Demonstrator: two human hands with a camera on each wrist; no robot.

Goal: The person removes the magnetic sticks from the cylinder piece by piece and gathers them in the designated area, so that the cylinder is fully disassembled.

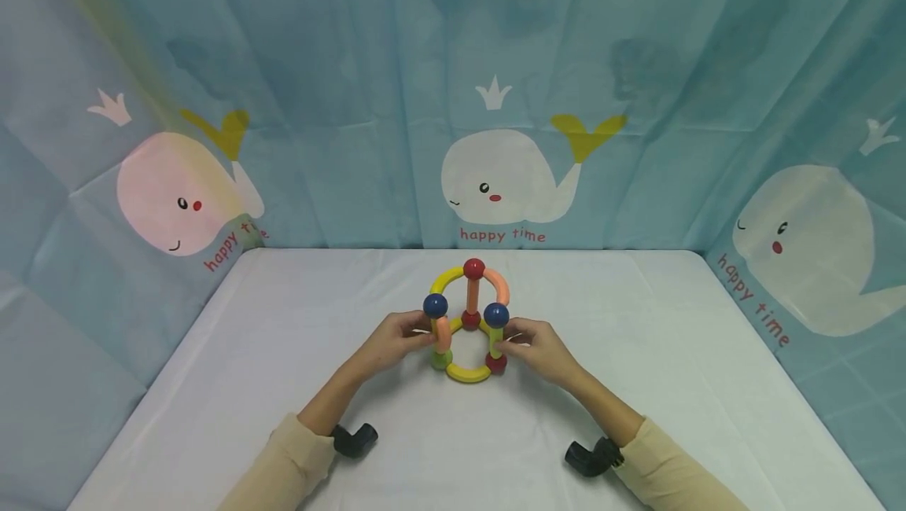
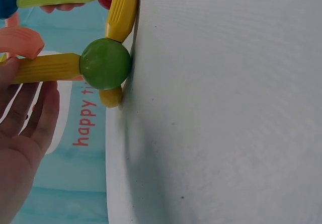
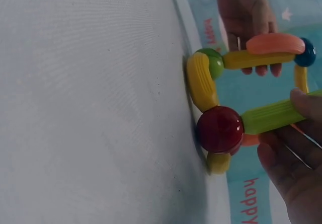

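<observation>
Over on the left, the left grip (image 1: 396,342) is pinching the yellow upright (image 2: 50,68) between thumb and fingers, and a curved salmon rod (image 1: 443,334) is hanging beside it from the left blue ball (image 1: 435,306). In the middle, the ball-and-stick frame (image 1: 469,374) is standing on the white table (image 1: 609,299), its red top ball (image 1: 474,268) rising at the back, its front top edge gaping. Further right, the right blue ball (image 1: 497,314) is crowning the lime upright (image 3: 271,116), which the right grip (image 1: 541,350) is pinching. The step in hand is seemingly steadying both uprights; the next move is probably calling for swinging that hanging rod up across the gap, the right upright holding firm.
</observation>
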